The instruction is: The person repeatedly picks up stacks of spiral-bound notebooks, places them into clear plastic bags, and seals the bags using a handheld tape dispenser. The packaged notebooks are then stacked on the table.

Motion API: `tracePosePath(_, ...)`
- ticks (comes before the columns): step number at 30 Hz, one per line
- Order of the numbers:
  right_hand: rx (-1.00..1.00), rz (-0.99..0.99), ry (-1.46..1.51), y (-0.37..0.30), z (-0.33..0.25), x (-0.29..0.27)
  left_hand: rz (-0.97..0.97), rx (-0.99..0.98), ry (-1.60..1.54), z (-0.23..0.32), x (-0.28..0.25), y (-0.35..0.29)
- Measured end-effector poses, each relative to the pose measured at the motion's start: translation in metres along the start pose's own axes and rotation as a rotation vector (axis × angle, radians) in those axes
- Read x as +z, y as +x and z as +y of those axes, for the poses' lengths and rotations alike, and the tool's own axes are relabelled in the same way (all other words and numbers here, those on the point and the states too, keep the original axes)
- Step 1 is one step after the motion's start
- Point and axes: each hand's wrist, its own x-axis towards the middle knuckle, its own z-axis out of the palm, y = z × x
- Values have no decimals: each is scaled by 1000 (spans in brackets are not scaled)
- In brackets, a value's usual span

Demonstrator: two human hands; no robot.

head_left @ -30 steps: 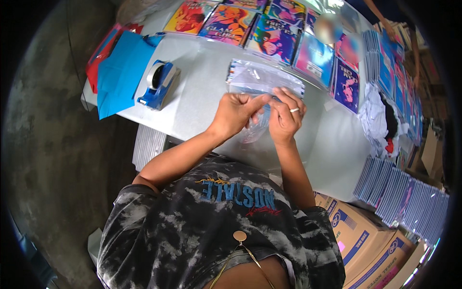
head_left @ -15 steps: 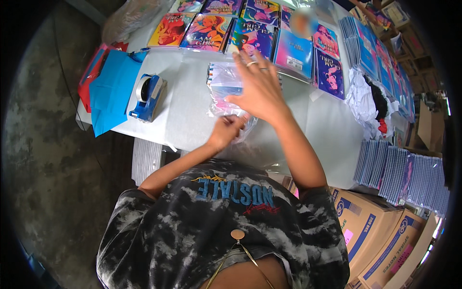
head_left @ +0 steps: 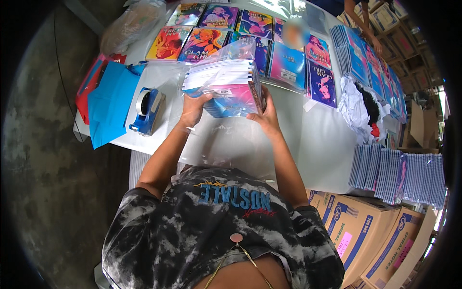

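Note:
A stack of notebooks in a clear plastic bag is gripped between my two hands, raised and tilted above the table. Its white page edges face up and away, and a blue-and-pink cover faces me. My left hand is closed on the left end of the stack, thumb on the near cover. At the right end, my right hand wraps round the dark patterned side. Loose clear plastic rises past the top of the stack and hangs below my left hand. Fingers behind the stack are partly hidden.
A blue tape dispenser stands left of my hands, beside blue and red bags. Colourful notebooks lie in rows beyond. Crumpled white paper and notebook stacks are at right, cartons below. Another person's arm reaches in far right.
The bagged notebooks have come up off the table and tilted. My right hand has moved from above them to their right end, and my left from the near edge to the left end.

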Motion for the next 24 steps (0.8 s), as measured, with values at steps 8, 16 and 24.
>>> tracePosePath(8, -351, 5, -313, 53, -66, 17, -203, 729, 713, 54, 29, 36)
tracePosePath(16, -637, 598, -127, 103, -141, 45, -12, 1158, 750, 166, 68, 84)
tracePosePath(24, -264, 202, -244, 23, -41, 23, -177, 505, 749, 70, -20, 15)
